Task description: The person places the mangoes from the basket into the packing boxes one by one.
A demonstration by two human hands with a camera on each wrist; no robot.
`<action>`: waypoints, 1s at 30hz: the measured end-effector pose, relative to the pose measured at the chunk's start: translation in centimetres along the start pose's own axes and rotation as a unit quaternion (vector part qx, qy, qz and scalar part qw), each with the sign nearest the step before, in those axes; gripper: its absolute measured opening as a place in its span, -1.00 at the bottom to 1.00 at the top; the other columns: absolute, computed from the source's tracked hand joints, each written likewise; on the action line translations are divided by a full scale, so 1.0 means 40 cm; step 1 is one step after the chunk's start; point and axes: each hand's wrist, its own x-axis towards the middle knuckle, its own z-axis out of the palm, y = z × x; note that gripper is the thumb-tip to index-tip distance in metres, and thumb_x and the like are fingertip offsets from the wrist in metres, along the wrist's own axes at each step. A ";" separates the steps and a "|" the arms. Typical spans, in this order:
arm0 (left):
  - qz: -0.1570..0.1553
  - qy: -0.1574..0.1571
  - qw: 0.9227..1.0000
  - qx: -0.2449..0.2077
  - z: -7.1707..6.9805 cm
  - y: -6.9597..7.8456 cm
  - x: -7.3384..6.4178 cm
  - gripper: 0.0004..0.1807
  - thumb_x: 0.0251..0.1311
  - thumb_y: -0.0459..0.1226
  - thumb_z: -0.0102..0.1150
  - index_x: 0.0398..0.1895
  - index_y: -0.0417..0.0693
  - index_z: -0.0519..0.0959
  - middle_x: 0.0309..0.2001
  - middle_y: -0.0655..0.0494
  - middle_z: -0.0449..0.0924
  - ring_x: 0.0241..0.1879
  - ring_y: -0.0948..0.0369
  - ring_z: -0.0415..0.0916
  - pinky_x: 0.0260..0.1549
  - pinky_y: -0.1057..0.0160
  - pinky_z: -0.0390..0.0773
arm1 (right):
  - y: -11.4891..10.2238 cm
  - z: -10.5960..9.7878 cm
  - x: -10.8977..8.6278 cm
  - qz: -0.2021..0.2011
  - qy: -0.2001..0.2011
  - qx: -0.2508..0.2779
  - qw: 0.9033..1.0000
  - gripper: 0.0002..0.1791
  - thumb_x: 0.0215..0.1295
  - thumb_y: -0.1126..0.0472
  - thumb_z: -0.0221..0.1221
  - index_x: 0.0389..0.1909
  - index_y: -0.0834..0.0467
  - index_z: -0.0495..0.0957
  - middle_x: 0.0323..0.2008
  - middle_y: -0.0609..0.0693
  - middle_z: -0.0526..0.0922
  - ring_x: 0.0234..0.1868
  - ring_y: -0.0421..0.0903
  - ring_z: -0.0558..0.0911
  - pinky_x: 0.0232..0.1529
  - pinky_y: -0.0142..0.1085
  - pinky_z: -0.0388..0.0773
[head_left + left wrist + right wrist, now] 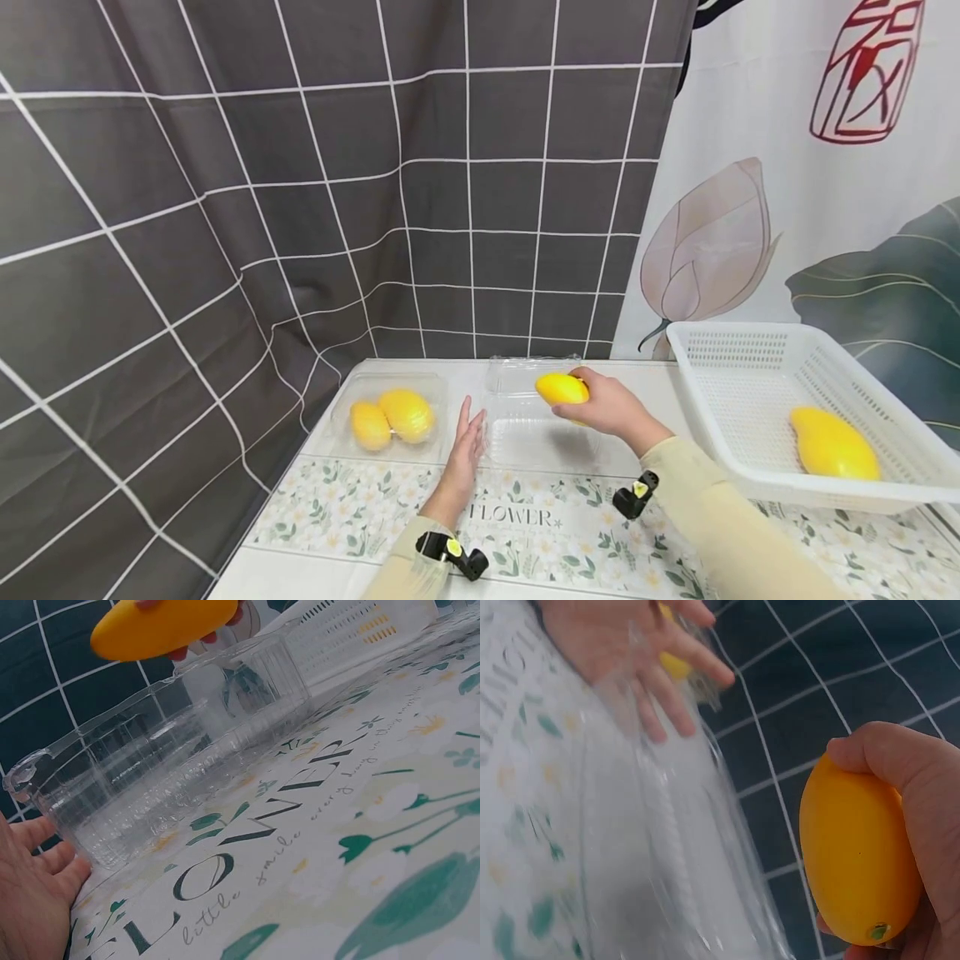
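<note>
A yellow mango [561, 388] is gripped by my right hand [611, 407] above a clear plastic clamshell box [517, 437]. In the right wrist view the thumb lies over one end of the mango [859, 855], and a small green stem spot shows at the other end. The box's lid [517, 375] is folded back toward the wall. My left hand [467, 446] rests at the box's left side with fingers extended. The left wrist view has its fingertips right at the wall of the box [105, 825], under the raised mango [165, 630].
Left of the left hand, another clear box [341, 429] holds two yellow mangoes [407, 415]. A white perforated basket [738, 400] stands at the right with one mango [834, 443] inside. A flower-print cloth [360, 508] covers the table, and a dark grid curtain [502, 200] hangs behind.
</note>
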 end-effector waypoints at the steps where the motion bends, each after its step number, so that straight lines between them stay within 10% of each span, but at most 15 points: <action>1: 0.001 0.001 1.000 -0.001 0.000 0.001 0.001 -0.32 0.62 -0.06 -0.44 0.66 0.16 -0.36 0.61 -0.25 -0.18 0.59 -0.18 -0.27 0.54 -0.12 -0.24 | -0.008 0.010 0.002 0.000 -0.002 0.005 1.000 -0.17 0.15 -0.17 0.33 0.32 0.26 0.42 -0.11 0.10 0.68 -0.26 -0.04 0.58 -0.26 -0.13 0.54; 16: -0.003 0.009 1.000 0.009 0.002 0.004 0.006 -0.34 0.62 -0.07 -0.45 0.66 0.15 -0.33 0.60 -0.26 -0.13 0.58 -0.18 -0.20 0.55 -0.11 -0.15 | -0.076 0.174 0.011 0.013 -0.045 0.024 0.999 -0.23 0.03 -0.10 0.42 0.22 0.24 0.52 -0.23 0.00 0.70 -0.32 -0.11 0.58 -0.23 -0.15 0.59; 30: -0.004 0.015 0.999 0.047 0.001 0.005 0.007 -0.34 0.62 -0.05 -0.45 0.66 0.14 -0.31 0.59 -0.28 -0.09 0.57 -0.20 -0.17 0.54 -0.13 -0.08 | -0.096 0.211 0.011 0.012 -0.068 0.025 0.997 -0.25 0.04 -0.10 0.41 0.19 0.25 0.53 -0.22 -0.01 0.70 -0.29 -0.12 0.61 -0.16 -0.11 0.62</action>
